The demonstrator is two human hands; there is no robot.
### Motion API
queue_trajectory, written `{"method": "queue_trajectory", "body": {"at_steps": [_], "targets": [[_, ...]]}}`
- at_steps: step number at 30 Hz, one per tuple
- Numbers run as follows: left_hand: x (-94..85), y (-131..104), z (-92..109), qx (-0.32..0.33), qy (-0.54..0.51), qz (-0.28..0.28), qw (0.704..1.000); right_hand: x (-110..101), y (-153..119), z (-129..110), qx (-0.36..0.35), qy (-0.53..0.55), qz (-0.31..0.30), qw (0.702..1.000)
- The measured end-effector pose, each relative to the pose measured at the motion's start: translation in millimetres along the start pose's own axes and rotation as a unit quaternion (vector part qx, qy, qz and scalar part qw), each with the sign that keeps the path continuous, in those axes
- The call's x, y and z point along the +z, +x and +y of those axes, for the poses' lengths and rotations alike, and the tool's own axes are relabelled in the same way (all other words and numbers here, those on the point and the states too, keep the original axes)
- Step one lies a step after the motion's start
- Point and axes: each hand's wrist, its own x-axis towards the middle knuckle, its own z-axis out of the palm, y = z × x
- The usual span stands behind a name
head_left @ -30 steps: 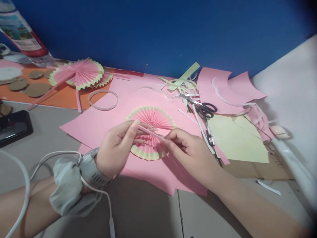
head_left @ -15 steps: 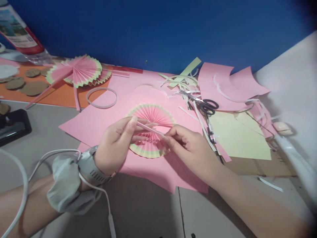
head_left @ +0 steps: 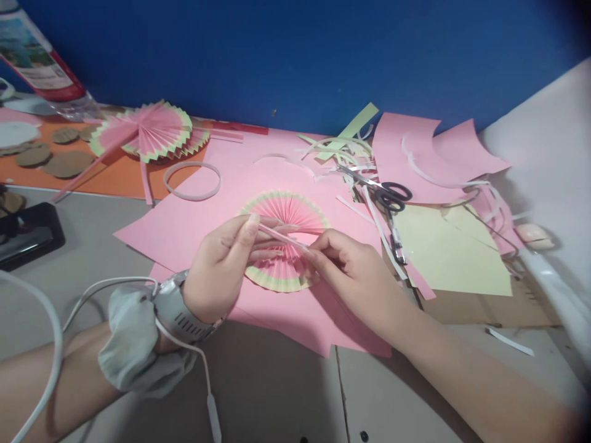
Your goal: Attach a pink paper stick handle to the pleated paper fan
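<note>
Between my hands stretches a narrow pink paper strip [head_left: 282, 237]. My left hand [head_left: 226, 258] pinches one end under the thumb, its other fingers reaching out behind the strip. The thumb and forefinger of my right hand [head_left: 353, 267] close on the other end. Below and behind the strip is a round pleated paper fan [head_left: 277, 283], pink with a yellow-green rim, partly covered by my fingers. It lies over pink paper sheets [head_left: 194, 234]; whether my left fingers touch it I cannot tell.
Black-handled scissors [head_left: 390, 195] lie by a heap of paper scraps [head_left: 339, 147] and a pale yellow sheet [head_left: 455, 246]. At left are more pleated fans [head_left: 159, 132], a paper ring [head_left: 192, 181], cardboard discs [head_left: 69, 163], a phone [head_left: 32, 234] and a bottle [head_left: 41, 58]. A white cable [head_left: 55, 344] crosses my left forearm.
The whole view has shifted slightly, so everything sits a little further right. Both hands keep the strip in nearly the same pose over the fan.
</note>
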Motion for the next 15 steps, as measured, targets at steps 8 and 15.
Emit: {"method": "queue_trajectory", "body": {"at_steps": [8, 15], "targets": [[1.0, 0.6, -0.1, 0.007, -0.022, -0.001, 1.0, 2.7, 2.2, 1.5, 0.005, 0.041, 0.012, 0.999], [-1.1, 3.2, 0.5, 0.006, -0.061, 0.018, 0.998, 2.9, 3.3, 6.6, 0.016, 0.137, -0.017, 0.99]]}}
